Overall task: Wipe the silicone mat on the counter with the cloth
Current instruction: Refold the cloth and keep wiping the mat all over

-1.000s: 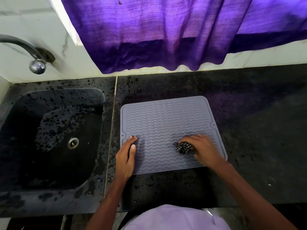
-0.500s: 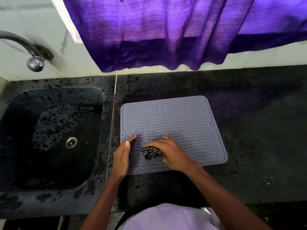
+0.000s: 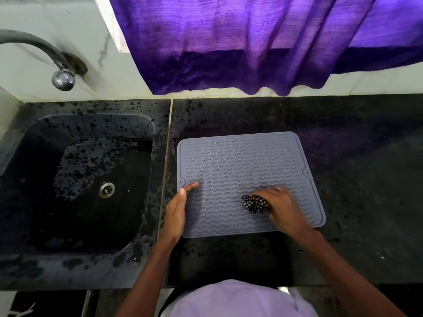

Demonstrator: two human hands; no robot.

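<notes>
My right hand (image 3: 283, 209) has dragged the cloth (image 3: 255, 203), bunched in curled fingers, back rightward across the near part of the mat (image 3: 240, 161); my left hand (image 3: 176, 213) lies flat, straight-fingered, pinning its left edge to the surface (image 3: 354, 179); far rows probably need wiping

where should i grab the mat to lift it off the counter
Probably pinch the far right corner of the mat, coming from the right. It lies flat with a thin edge, so a fingertip must slide under, and that corner is clear of the left hand and the cloth the right hand holds.
</notes>
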